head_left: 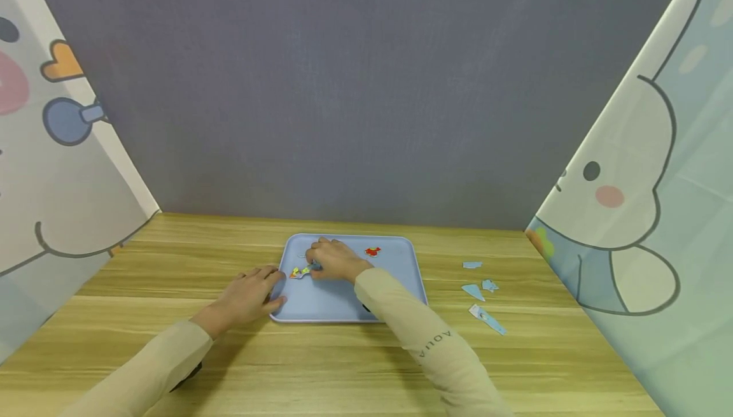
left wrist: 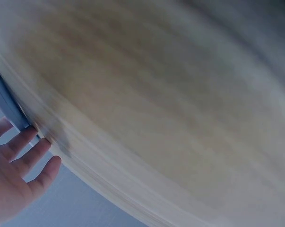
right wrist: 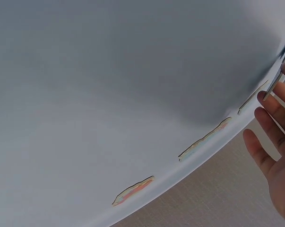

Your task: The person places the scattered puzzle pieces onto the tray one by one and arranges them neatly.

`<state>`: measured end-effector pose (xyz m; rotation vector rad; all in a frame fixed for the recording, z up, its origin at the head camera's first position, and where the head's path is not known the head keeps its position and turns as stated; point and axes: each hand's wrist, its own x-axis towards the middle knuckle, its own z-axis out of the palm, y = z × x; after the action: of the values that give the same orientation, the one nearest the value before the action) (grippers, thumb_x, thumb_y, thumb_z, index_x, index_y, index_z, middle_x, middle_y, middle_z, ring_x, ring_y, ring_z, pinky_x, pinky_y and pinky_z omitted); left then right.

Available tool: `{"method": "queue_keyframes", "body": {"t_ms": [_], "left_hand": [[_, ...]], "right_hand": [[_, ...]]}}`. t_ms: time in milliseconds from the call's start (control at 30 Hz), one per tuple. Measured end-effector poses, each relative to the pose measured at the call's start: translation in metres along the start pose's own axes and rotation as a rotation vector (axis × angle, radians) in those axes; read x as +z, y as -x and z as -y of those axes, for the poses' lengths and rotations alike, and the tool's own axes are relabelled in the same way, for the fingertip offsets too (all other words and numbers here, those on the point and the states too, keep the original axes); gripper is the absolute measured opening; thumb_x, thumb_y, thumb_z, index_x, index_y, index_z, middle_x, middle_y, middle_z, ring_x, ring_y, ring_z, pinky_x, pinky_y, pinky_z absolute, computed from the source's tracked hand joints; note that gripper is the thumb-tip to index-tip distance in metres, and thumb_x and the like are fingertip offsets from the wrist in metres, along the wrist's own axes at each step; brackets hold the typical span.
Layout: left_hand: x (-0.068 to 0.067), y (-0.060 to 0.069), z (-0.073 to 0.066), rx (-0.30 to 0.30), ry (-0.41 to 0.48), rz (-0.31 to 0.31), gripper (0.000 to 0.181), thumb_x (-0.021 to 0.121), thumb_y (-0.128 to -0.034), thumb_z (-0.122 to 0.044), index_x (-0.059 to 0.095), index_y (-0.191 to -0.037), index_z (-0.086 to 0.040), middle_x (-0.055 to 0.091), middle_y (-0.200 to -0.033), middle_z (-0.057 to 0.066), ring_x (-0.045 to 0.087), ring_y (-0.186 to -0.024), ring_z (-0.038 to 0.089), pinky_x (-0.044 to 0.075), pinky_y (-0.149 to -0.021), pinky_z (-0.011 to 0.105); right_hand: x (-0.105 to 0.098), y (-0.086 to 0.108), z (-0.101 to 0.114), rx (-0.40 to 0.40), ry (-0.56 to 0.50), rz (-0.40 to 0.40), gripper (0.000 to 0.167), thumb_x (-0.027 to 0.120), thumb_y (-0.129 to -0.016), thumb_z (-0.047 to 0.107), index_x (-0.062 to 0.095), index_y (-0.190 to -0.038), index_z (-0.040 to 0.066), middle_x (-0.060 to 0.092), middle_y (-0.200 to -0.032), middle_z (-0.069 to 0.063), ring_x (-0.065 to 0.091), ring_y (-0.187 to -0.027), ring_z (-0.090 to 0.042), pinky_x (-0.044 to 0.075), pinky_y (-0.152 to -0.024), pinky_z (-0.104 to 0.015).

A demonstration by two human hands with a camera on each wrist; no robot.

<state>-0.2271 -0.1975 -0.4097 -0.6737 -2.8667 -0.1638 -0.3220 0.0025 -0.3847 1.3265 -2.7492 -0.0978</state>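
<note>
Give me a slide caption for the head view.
Right hand pinching a flat piece over a blue tray, left hand at its rim, four pieces on the table.

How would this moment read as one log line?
right hand: pinching piece; left hand: at tray, left side; red piece: in tray; four pieces: right of tray

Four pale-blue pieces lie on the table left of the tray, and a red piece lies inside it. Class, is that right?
The side is wrong: the head view shows the four pale-blue pieces on the table right of the tray. A red piece does lie inside it.
</note>
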Motion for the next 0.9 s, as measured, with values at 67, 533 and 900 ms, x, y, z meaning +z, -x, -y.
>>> {"method": "queue_keyframes", "body": {"t_ms": [67,533,900], "left_hand": [[-0.0003,0.0002,-0.0004,0.000,0.002,-0.001,0.047,0.060,-0.0850,-0.039,0.055,-0.118,-0.006,0.054,-0.122,0.016,0.052,-0.111,0.039,0.045,-0.079,0.061],[0.0006,-0.0009,0.0002,-0.001,-0.001,-0.002,0.046,0.061,-0.0848,-0.038,0.055,-0.117,-0.006,0.054,-0.122,0.016,0.052,-0.111,0.038,0.045,-0.079,0.060],[0.0014,-0.0007,0.0014,0.006,-0.004,-0.012,0.046,0.060,-0.0853,-0.038,0.055,-0.117,-0.005,0.054,-0.122,0.017,0.052,-0.111,0.039,0.045,-0.080,0.060]], "right_hand": [[0.0005,-0.0005,0.0003,0.004,0.000,0.004,0.018,0.063,-0.083,0.031,0.064,-0.099,0.021,0.061,-0.103,0.009,0.052,-0.104,-0.011,0.046,-0.090,-0.034],[0.0047,-0.0021,0.0008,-0.012,0.036,-0.006,0.018,0.063,-0.084,0.031,0.065,-0.099,0.021,0.062,-0.101,0.009,0.052,-0.097,-0.009,0.047,-0.080,-0.027],[0.0063,-0.0009,0.0001,-0.021,0.025,0.005,0.022,0.063,-0.084,0.032,0.065,-0.102,0.022,0.061,-0.102,0.009,0.053,-0.099,-0.009,0.048,-0.084,-0.029]]}}
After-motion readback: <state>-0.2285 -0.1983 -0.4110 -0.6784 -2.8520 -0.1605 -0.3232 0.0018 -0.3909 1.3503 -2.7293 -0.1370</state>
